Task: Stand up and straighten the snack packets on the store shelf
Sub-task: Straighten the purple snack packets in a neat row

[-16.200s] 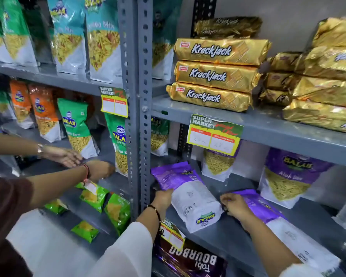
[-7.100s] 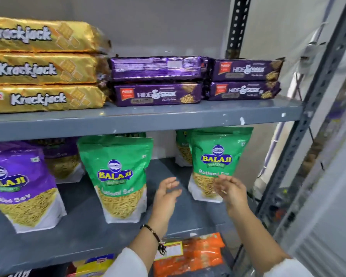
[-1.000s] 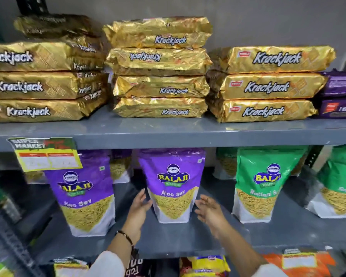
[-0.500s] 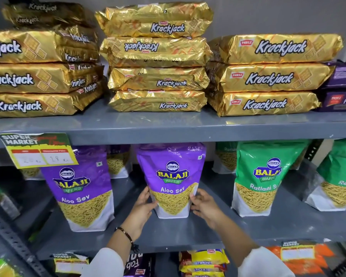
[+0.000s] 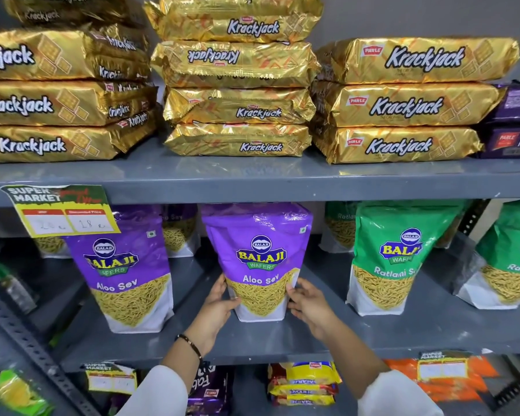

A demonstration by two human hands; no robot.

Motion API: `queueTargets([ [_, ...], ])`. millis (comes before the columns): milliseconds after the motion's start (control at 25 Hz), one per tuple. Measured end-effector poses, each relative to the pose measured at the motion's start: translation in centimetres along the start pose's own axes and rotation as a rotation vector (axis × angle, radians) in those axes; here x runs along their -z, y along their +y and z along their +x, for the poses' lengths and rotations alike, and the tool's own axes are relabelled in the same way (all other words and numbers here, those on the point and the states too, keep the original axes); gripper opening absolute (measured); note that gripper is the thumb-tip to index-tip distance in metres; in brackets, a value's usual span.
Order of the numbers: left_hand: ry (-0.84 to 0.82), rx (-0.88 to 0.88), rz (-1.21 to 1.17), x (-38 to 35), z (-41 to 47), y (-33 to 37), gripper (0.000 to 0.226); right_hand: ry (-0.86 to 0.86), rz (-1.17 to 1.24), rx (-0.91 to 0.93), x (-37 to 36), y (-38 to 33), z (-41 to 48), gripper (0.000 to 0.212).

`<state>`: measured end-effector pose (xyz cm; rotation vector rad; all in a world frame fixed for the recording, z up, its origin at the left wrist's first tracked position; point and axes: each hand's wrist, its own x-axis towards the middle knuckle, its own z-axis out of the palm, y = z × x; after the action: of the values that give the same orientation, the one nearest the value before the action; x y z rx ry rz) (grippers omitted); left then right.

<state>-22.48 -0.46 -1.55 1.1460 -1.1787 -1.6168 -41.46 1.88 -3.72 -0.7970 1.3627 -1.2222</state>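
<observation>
A purple Balaji Aloo Sev packet stands upright in the middle of the grey middle shelf. My left hand presses its lower left side and my right hand its lower right side, so both hold it between them. A second purple Aloo Sev packet stands upright to the left. Two green Ratlami Sev packets stand upright to the right. More purple and green packets stand behind them at the back of the shelf.
Gold Krackjack packs lie stacked on the upper shelf, with dark purple Hide & Seek packs at far right. A price tag hangs from the upper shelf edge. Biscuit packs fill the shelf below. A grey upright slants at lower left.
The view has come closer to the shelf. Both hands have closed in from apart onto the sides of the middle purple packet and now hold it.
</observation>
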Motion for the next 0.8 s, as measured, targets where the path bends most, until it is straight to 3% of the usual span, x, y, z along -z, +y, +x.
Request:
queueTargets([
  [200,0.017,0.01,0.002,0.5,0.1,0.0,0.071,0.005,0.03,-0.048,0.2,-0.2,0.2,0.025],
  [320,0.131,0.002,0.031,1.3,0.2,-0.4,0.072,0.287,0.132,0.008,0.1,0.0,-0.1,0.02],
  [360,0.189,-0.007,0.038,1.6,-0.1,-0.4,0.067,0.387,0.199,0.057,-0.2,0.0,-0.7,0.013],
  [440,0.258,-0.04,0.034,2.3,-1.0,-0.2,0.046,0.439,0.31,0.163,-1.6,0.0,-2.1,0.021],
  [600,0.342,-0.078,-0.011,5.4,-4.0,0.6,0.03,0.233,0.342,0.22,-6.1,-0.3,-4.2,0.023],
  [800,0.616,-0.169,-0.242,15.1,-5.1,1.4,0.019,0.017,0.319,0.151,-11.3,0.4,-3.9,0.021],
])
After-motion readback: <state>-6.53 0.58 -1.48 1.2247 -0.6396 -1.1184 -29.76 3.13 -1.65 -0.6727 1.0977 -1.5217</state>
